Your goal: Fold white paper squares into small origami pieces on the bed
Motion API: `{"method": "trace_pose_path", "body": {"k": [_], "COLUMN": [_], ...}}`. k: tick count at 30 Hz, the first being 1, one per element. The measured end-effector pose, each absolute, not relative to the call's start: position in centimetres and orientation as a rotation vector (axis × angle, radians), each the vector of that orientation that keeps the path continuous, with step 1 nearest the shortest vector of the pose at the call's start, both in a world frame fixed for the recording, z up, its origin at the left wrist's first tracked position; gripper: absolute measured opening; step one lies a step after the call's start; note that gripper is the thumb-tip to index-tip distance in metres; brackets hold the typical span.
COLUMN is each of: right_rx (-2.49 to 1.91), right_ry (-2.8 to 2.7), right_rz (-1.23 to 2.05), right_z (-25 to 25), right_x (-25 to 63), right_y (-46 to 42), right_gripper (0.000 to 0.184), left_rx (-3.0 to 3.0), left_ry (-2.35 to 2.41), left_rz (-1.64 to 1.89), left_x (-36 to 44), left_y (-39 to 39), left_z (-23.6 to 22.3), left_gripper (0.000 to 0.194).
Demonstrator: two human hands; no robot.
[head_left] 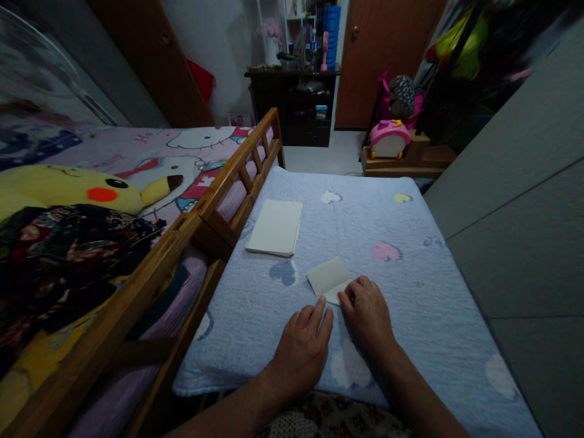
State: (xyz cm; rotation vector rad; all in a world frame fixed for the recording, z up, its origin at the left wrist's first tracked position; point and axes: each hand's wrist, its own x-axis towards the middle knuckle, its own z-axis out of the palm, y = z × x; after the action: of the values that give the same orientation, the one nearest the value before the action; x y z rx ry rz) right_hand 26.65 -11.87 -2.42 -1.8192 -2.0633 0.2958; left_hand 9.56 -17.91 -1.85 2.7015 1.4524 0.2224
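A small sheet of white paper (pixel 328 277) lies on the blue heart-patterned bed cover, creased, with its near right part folded up at an angle. My right hand (pixel 367 310) pinches the right corner of this paper between thumb and fingers. Fingers stretched out, my left hand (pixel 305 340) rests on the cover, its index fingertip touching the paper's near edge. Further off to the left sits a stack of white paper sheets (pixel 276 227), lying flat and apart from both hands.
A wooden bed rail (pixel 201 213) runs along the left side. Beyond it are a yellow plush toy (pixel 86 188) and a dark patterned cloth (pixel 68 249). Pale cabinet panels (pixel 515 243) stand at the right. A dark shelf unit (pixel 292 109) is at the back.
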Motion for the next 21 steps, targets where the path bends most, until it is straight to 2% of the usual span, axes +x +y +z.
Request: {"method": "trace_pose_path", "body": {"k": [21], "right_rx": [-1.848], "right_ry": [-2.052], "right_rz": [0.346], "right_z": [-2.2], "right_x": [26.6], "right_y": [-11.7], "right_gripper": [0.018], "left_rx": [2.644], "left_ry": [1.527], "left_rz": [0.208], "left_x": [10.1], "left_y": [-16.7], "left_z": [-1.3], "left_gripper": [0.052]}}
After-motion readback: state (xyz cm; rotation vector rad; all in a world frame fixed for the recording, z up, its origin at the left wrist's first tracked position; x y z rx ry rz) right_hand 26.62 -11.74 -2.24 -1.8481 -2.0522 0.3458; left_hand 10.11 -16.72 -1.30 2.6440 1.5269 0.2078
